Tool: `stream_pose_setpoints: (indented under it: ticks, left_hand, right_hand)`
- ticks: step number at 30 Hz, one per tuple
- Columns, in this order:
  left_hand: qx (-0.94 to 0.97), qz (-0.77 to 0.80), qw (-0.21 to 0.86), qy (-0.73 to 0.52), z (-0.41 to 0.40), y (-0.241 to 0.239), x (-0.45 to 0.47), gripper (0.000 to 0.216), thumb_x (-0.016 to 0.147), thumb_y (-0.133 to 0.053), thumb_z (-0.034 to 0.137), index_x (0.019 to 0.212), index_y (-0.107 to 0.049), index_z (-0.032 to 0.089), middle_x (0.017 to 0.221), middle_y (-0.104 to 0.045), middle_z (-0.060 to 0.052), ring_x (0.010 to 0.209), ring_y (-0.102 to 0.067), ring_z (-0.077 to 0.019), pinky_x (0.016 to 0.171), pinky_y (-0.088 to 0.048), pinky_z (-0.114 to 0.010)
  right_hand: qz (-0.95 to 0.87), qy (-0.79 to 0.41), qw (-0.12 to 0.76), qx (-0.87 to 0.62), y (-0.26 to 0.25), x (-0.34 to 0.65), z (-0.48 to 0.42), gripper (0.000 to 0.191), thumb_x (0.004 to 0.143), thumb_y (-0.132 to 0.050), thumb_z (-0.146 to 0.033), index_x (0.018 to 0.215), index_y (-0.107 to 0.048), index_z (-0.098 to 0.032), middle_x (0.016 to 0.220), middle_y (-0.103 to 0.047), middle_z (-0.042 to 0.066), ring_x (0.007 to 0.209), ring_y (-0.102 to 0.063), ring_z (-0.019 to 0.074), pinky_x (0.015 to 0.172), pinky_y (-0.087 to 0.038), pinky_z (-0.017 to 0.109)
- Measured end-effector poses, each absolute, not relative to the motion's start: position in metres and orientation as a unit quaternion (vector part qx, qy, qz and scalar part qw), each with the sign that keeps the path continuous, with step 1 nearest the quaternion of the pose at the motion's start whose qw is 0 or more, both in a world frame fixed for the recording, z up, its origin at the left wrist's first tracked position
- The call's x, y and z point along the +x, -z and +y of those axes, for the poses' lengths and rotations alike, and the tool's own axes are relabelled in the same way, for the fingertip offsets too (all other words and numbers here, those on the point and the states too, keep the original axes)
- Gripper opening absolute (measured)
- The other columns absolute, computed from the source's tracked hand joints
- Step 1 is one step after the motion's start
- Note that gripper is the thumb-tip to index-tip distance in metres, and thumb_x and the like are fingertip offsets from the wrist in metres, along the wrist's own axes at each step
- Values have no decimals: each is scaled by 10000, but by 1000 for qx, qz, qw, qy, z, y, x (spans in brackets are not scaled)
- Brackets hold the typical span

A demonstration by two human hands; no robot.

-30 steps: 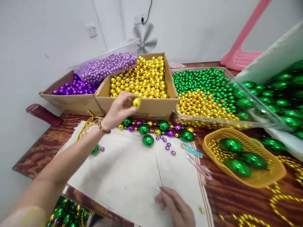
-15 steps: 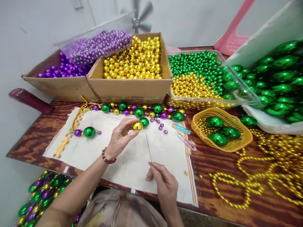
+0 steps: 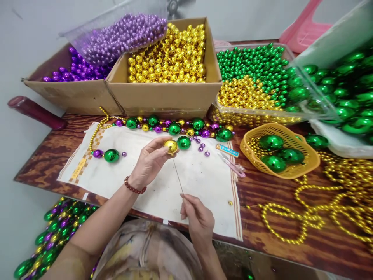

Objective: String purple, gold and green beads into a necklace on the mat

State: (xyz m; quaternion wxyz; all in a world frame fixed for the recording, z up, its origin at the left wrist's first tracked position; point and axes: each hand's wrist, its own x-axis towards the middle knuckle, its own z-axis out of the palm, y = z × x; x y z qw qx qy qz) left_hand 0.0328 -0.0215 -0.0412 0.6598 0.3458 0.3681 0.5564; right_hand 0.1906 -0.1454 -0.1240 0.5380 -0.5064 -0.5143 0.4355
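Between the thumb and fingers of my left hand (image 3: pixel 150 161) is a shiny gold bead (image 3: pixel 170 147). A green bead (image 3: pixel 184 142) sits close to its right side. My right hand (image 3: pixel 198 214) pinches the lower end of a thin needle (image 3: pixel 178 177), whose upper end reaches up just below the gold bead; whether it enters the bead I cannot tell. Behind the hands a beaded strand (image 3: pixel 175 128) of green, purple and gold lies along the back of the white cloth (image 3: pixel 116 175). Its left part curves down to a large green bead (image 3: pixel 111 155). Small purple beads (image 3: pixel 201 147) lie right of the green one.
Cardboard boxes of purple and gold beads (image 3: pixel 166 97) stand at the back. A clear bin (image 3: pixel 262 112) holds green and gold beads. To the right are a yellow basket (image 3: pixel 253 167), pink-handled scissors (image 3: pixel 233 165), a blue label (image 3: pixel 227 150) and gold bead chains (image 3: pixel 282 221).
The camera view has shifted, so the boxes sit higher in the picture. The needle's tip is now nearer the gold bead, which my left hand has turned slightly. Both hands keep their hold.
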Motion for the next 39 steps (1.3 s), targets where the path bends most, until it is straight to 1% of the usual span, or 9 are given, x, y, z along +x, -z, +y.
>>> stream_pose_setpoints:
  ticks: [6,11,17,24,29,34,39]
  left_hand:
    - [316,356,681,-557,-22,42,33,253,760,-779,260,1009,-740,237,992,-728,-26,918,-696,-171,919,-527,-350]
    - [313,365,681,-552,-21,43,33,265,769,-775,285,1024,-728,233,996,-730,-34,916,-699,-186,943,-520,-383]
    - [309,362,686,-550,-21,44,32,278,771,-776,307,1034,-722,232,1000,-728,-44,928,-701,-198,940,-523,-395]
    - [285,361,694,-554,-22,45,34,264,758,-786,276,1012,-737,222,972,-727,-38,893,-698,-182,928,-523,-375]
    - [311,362,684,-552,-28,48,40,257,761,-786,255,1012,-741,223,1006,-721,-43,910,-686,-178,929,-522,-373]
    - [358,368,640,-572,-45,51,46,292,752,-808,237,1037,-745,236,1034,-718,-46,905,-665,-164,863,-547,-322]
    - [422,373,591,-577,-56,49,43,338,797,-772,175,1118,-727,270,1092,-702,-42,979,-654,-148,877,-539,-245]
  right_hand:
    - [-508,-438,540,-508,126,189,-145,177,963,-548,-211,991,-719,-175,596,-584,-34,457,-544,83,475,-469,204]
    - [-499,-449,539,-508,129,187,-145,176,961,-549,-219,988,-716,-171,597,-580,-32,459,-541,83,468,-468,200]
    - [-499,-454,531,-513,128,185,-143,190,959,-547,-238,983,-720,-165,587,-581,-30,449,-539,87,462,-468,207]
    - [-497,-454,531,-514,129,184,-141,195,964,-538,-237,983,-716,-161,579,-567,-35,453,-523,82,477,-456,210]
    - [-476,-461,550,-508,129,178,-138,181,973,-533,-239,984,-697,-162,577,-566,-41,443,-521,79,460,-454,198]
    - [-466,-456,568,-502,128,170,-133,171,989,-512,-228,983,-672,-169,598,-573,-40,460,-531,76,468,-452,191]
    - [-483,-441,575,-491,133,166,-136,178,995,-491,-196,1003,-668,-179,606,-547,-44,466,-505,76,474,-424,204]
